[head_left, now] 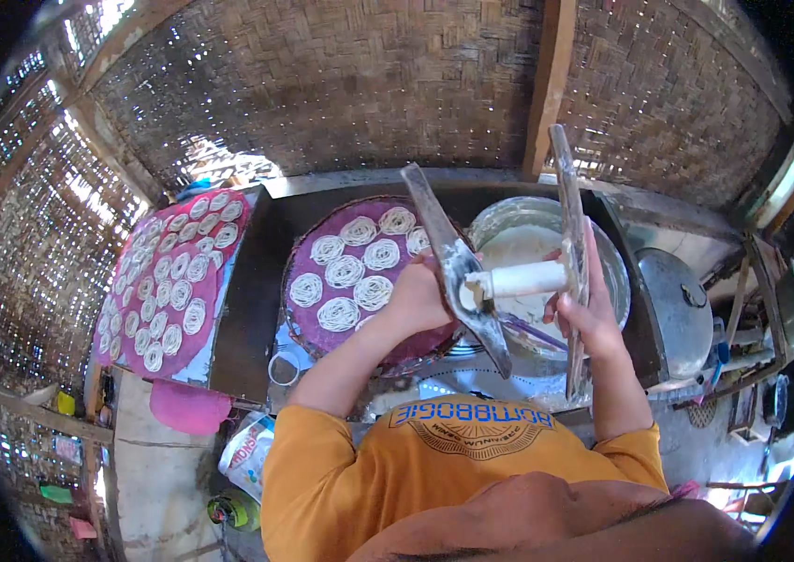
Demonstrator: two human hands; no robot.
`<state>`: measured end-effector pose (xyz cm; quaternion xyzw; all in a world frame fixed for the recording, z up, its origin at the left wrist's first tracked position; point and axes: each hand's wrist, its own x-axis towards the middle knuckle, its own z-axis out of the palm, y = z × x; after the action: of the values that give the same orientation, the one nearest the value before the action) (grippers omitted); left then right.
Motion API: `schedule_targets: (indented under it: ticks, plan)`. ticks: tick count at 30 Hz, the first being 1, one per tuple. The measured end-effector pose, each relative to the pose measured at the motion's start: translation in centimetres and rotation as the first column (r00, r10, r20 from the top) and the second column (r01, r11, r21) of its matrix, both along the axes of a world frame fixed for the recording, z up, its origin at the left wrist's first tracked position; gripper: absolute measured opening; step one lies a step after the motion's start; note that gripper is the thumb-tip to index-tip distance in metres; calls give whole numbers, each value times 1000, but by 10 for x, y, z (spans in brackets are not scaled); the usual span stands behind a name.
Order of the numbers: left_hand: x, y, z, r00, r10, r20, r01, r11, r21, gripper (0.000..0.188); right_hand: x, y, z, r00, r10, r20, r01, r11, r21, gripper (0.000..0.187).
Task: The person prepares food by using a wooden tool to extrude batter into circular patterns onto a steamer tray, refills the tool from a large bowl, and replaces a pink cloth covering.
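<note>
My left hand (419, 298) is closed round a worn wooden press handle (458, 272), dusted white, with a dark hollow piece at its middle. In my right hand (592, 304) is a second wooden bar, the press plunger (528, 278), whose pale cylinder points left. The cylinder's tip is at the hollow piece; whether it is inside I cannot tell. Just left of my left hand, a round tray (360, 244) lined with purple cloth carries several coiled white noodle nests (345, 271). Behind the plunger, a large metal basin (507, 217) holds pale dough or batter.
At the left, a pink cloth-covered board (182, 351) bears many more nests. A clear cup (284, 367) stands by the round tray. A lidded metal pot (673, 309) sits at the right. A pink bowl (189, 408) and a white bag (249, 454) are low on the left.
</note>
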<state>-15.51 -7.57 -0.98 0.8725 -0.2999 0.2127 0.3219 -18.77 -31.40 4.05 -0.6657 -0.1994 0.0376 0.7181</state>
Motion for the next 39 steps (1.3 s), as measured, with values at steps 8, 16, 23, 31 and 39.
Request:
schedule_targets:
  ticks: [8, 16, 23, 31, 39]
  plan:
    - [-1, 12, 0, 991, 129, 43, -134, 979, 154, 46, 6, 19, -5, 760, 71, 646, 350, 793, -499, 93]
    - [-2, 3, -21, 956, -199, -214, 144, 958, -247, 39, -6, 25, -11, 657, 232, 718, 335, 762, -554, 94]
    - [10, -1, -42, 980, 31, 195, -33, 999, 3, 31, 12, 49, -42, 666, 190, 721, 287, 827, -483, 93]
    - [6, 18, -12, 917, 174, -360, -244, 957, -159, 45, 41, 50, -30, 920, 364, -141, -384, 910, -156, 105]
    - [46, 50, 81, 152, -935, 320, 200, -288, -937, 102, 52, 8, -50, 385, 762, -521, -721, 601, 346, 103]
